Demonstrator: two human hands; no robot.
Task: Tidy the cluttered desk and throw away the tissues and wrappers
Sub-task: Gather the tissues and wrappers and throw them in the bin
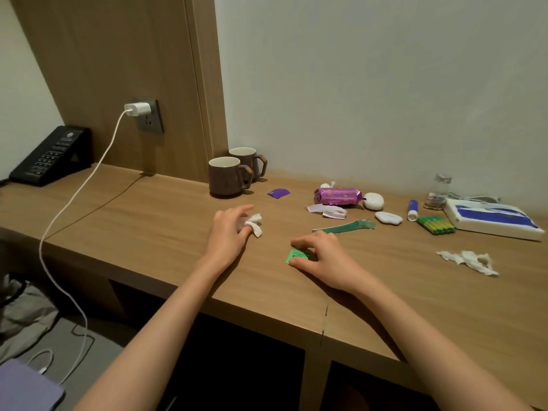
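Note:
My left hand [229, 229] curls round a crumpled white tissue [254, 223] on the wooden desk [148, 221]. My right hand [321, 256] pinches a small green wrapper [295, 257] lying flat on the desk. A second crumpled tissue [468, 261] lies to the right. A purple wrapper [278, 193] sits near the mugs. A long green wrapper [345, 226] lies just beyond my right hand. White paper scraps [327, 210] lie in front of a purple snack pack [338, 196].
Two brown mugs [228, 176] stand at the back by the wall. To the right are white cases [374, 200], a glue stick [412, 209], green batteries [437, 225], a glass jar [439, 191] and a tissue box [492, 219]. A black phone [50, 157] and charger cable [89, 179] are left.

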